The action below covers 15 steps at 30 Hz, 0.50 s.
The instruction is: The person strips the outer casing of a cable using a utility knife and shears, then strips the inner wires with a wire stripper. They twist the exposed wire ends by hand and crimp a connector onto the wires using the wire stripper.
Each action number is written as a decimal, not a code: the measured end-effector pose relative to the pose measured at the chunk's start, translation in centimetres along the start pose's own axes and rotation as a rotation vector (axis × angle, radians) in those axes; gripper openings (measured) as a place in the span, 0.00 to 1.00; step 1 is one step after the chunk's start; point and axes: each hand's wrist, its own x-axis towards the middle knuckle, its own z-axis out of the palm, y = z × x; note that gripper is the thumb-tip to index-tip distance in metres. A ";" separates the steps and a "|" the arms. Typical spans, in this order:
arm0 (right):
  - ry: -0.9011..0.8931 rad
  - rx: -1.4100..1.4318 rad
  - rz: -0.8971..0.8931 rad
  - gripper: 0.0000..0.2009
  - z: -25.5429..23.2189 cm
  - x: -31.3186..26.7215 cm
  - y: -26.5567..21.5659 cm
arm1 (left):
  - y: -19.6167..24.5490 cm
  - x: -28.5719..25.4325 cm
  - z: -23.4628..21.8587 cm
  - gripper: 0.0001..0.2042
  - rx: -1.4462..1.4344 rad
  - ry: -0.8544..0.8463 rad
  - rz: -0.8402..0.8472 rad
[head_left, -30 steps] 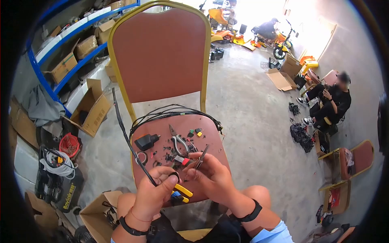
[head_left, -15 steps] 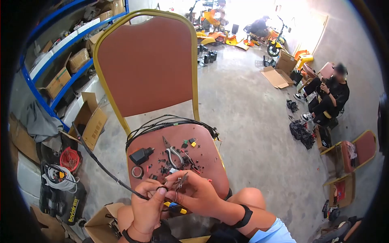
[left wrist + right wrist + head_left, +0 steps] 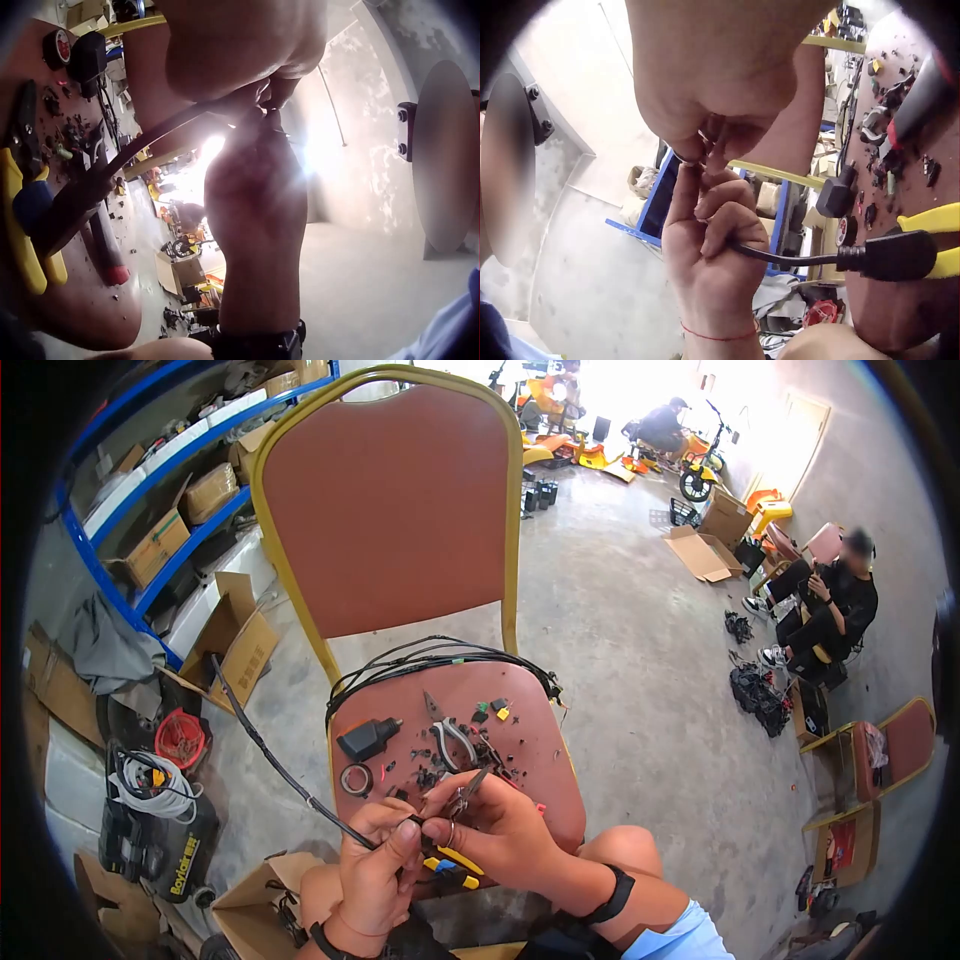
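Note:
My left hand [image 3: 375, 870] holds a black cable [image 3: 262, 745], pinching it near one end between thumb and fingers. The cable runs up and left across the head view. In the right wrist view a black connector [image 3: 900, 255] hangs from it beside the seat. My right hand [image 3: 505, 840] grips small metal scissors [image 3: 468, 795], a finger ring showing by the thumb. Both hands meet fingertip to fingertip at the cable end, which the fingers mostly hide. Just under them lies a yellow-handled tool with a blue middle [image 3: 34, 210].
A padded chair seat [image 3: 545, 760] bears grey pliers [image 3: 455, 745], a black bottle-shaped thing [image 3: 368, 740], a tape roll [image 3: 356, 779], black scraps and coiled cables [image 3: 430, 658]. An open carton [image 3: 240, 650] and blue shelves [image 3: 190, 560] stand left. A seated person [image 3: 840, 600] is at right.
The hands have drawn together at the cable end; they were slightly apart one second ago. The cable's far end has swung left and down. The scissors remain in the right hand.

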 end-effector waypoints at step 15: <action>0.041 0.193 0.007 0.12 0.7 -1.8 -0.1 | -1.4 -0.4 0.3 0.05 -0.010 -0.070 0.121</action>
